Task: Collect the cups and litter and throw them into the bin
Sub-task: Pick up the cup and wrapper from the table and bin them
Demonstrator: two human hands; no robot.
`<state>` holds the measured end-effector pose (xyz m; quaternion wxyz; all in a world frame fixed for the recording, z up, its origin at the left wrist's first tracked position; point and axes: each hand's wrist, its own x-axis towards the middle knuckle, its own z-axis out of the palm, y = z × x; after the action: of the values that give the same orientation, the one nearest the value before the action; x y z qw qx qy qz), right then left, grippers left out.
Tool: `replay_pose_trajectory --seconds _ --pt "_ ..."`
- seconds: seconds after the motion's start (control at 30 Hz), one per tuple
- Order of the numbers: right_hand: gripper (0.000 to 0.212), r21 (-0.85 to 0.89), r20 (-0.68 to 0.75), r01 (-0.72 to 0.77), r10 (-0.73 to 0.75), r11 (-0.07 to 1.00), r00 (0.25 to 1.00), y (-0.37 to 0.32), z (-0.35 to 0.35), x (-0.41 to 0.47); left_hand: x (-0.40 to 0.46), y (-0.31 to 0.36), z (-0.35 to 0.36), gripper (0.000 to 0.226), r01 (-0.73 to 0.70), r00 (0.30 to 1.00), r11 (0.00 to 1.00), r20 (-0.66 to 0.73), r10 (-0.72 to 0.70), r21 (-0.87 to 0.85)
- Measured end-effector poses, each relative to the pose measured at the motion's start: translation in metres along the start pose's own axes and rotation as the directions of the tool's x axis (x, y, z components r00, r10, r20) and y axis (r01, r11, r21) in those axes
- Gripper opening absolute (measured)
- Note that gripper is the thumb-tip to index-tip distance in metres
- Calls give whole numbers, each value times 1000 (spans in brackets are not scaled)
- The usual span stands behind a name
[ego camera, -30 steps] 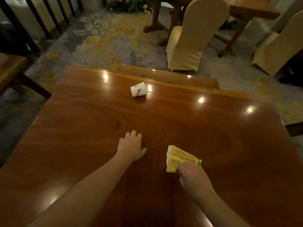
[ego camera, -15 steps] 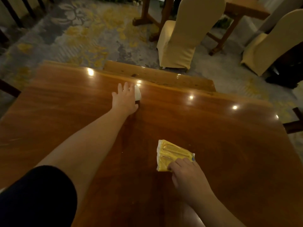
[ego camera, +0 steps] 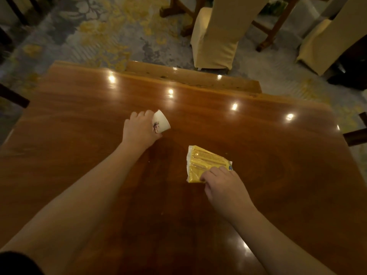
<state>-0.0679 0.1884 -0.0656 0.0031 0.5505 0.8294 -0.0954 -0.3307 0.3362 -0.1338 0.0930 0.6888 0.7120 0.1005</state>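
Observation:
A small white paper cup (ego camera: 161, 123) with a dark print lies tilted in my left hand (ego camera: 140, 129), whose fingers are wrapped around it just above the brown wooden table (ego camera: 258, 139). A yellow plastic packet (ego camera: 204, 162) lies flat on the table to the right of centre. My right hand (ego camera: 222, 183) rests on its near corner, fingertips pressing on the wrapper, and the packet stays on the wood. No bin is in view.
A wooden bench (ego camera: 190, 79) runs along the table's far edge. Cream-covered chairs (ego camera: 216, 36) (ego camera: 325, 42) stand beyond on the patterned carpet. Dark chair parts poke in at the left (ego camera: 12, 98) and right (ego camera: 355, 133) edges.
My left hand reached out to the far cup, closed on it and has drawn it back toward the middle of the table. My right hand has stayed on the yellow packet.

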Motion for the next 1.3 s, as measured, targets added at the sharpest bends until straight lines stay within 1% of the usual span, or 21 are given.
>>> replay_pose_trajectory --seconds 0.2,0.3,0.43,0.57,0.7,0.83,0.97,1.07,1.23,1.3 --pt "17 15 -31 10 -9 1000 999 -4 -16 -53 -110 18 -37 80 35 999 999 30 -34 -35" --pt "18 17 -32 41 -41 999 999 -1 -25 -90 -166 34 -57 80 72 997 997 16 -71 -42" --pt "18 36 -59 103 -101 994 993 3 -37 -151 -248 65 -78 80 120 993 991 -18 -121 -55" --pt "18 52 -88 201 -196 978 977 11 -50 -215 -329 104 -92 81 188 981 980 -44 -190 -58" --pt "16 56 -97 286 -280 956 955 26 -59 -282 -417 143 -99 77 218 968 971 -107 -228 -95" --pt "15 59 -113 334 -326 941 939 33 -64 -344 -492 180 -103 76 264 957 958 -95 -274 -112" --pt "14 32 -97 355 -351 934 931 31 -65 -395 -554 200 -105 80 287 950 950 -88 -299 -127" --pt "15 6 -82 370 -368 929 926 21 -62 -430 -589 205 -108 79 272 952 950 -100 -288 -151" --pt "11 -30 -82 319 -320 947 944 -3 -52 -486 -637 194 -103 84 268 950 942 -108 -293 -201" --pt "10 -49 -84 293 -296 955 952 -13 -43 -513 -655 189 -97 86 236 963 951 -85 -257 -202"
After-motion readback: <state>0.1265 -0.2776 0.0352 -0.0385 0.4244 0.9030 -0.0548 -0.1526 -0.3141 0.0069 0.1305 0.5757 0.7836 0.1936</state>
